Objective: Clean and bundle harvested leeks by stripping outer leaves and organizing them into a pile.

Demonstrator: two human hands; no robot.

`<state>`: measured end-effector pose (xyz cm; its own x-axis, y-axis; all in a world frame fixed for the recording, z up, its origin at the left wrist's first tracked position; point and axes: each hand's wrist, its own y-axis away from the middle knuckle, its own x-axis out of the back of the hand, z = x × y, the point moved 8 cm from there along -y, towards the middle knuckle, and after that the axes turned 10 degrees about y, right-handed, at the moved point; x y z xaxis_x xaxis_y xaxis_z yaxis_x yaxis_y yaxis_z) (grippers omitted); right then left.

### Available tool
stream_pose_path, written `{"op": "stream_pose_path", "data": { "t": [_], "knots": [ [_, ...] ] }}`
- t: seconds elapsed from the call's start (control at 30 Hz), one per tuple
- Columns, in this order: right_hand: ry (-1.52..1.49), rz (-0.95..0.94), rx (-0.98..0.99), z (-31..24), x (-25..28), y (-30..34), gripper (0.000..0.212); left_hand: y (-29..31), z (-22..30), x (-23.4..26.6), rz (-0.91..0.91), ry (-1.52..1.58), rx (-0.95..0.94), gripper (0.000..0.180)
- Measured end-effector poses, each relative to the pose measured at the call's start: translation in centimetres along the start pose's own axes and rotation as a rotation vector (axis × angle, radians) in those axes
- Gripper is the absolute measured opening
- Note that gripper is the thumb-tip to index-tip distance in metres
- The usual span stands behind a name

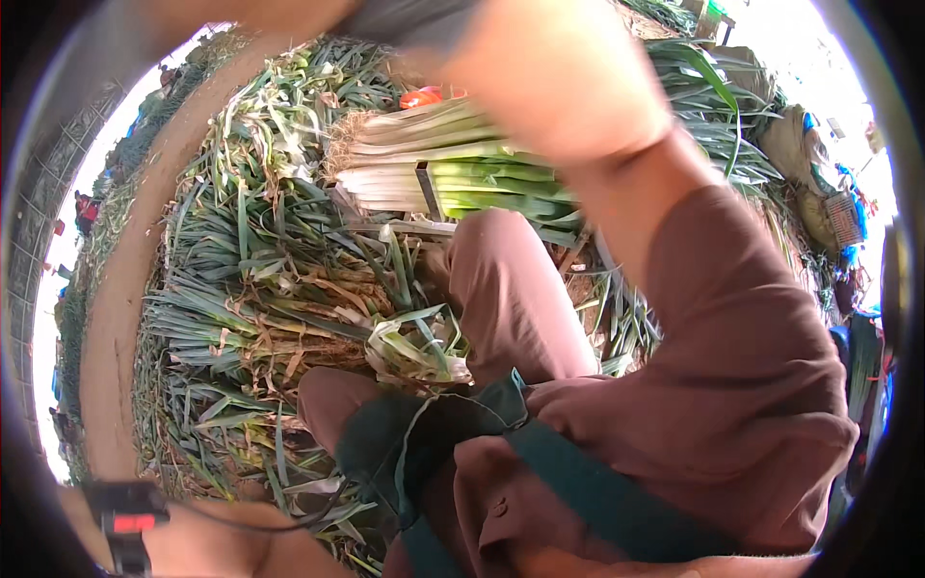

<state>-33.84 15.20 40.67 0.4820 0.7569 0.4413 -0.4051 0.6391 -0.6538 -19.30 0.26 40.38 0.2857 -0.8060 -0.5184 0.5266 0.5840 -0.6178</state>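
Note:
My right hand (pixel 246 13) is raised at the top edge, blurred by motion, its fingers not readable. A dark band (pixel 409 17) circles that wrist, and the bare forearm (pixel 559 77) crosses above a stack of leeks (pixel 424 159). The leeks lie side by side, roots and white stems to the left, green to the right. A short dark upright bar (pixel 428 190) stands against their near side. Low at the left rim, only a sliver of my left hand (pixel 75 520) shows beyond a black wrist device (pixel 130 515) with a red patch; its fingers are hidden.
Untrimmed leeks (pixel 226 289) and stripped leaves (pixel 414 347) lie heaped to my left and around my knees (pixel 501 260). More green leeks (pixel 708 106) are piled at far right. A bare dirt path (pixel 125 289) curves along the left. Something orange-red (pixel 421 97) sits behind the stack.

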Motion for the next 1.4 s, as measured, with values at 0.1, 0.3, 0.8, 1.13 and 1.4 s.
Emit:
{"op": "stream_pose_path", "data": {
  "t": [0.1,0.3,0.8,1.13,1.4],
  "knots": [
    [0.274,-0.213,-0.040,4.5,0.4,7.4,0.044,-2.7,-8.1,3.0,0.072,0.184,0.154,0.046],
    [0.566,-0.416,-0.164,11.5,0.4,17.1,0.054,-5.7,-24.5,9.3,0.167,0.023,0.393,0.047],
    [0.462,-0.962,-0.669,17.1,-8.0,27.5,0.061,-6.4,-58.0,20.7,-0.698,-1.320,0.106,0.039],
    [0.106,-1.353,-0.787,12.8,-16.2,30.3,0.049,-4.3,-59.5,20.8,-0.636,-1.339,0.055,0.032],
    [-0.168,-1.625,-0.694,9.2,-27.6,33.3,0.058,-2.4,-59.2,21.4,-0.591,-1.327,0.110,0.038]
  ]
}}
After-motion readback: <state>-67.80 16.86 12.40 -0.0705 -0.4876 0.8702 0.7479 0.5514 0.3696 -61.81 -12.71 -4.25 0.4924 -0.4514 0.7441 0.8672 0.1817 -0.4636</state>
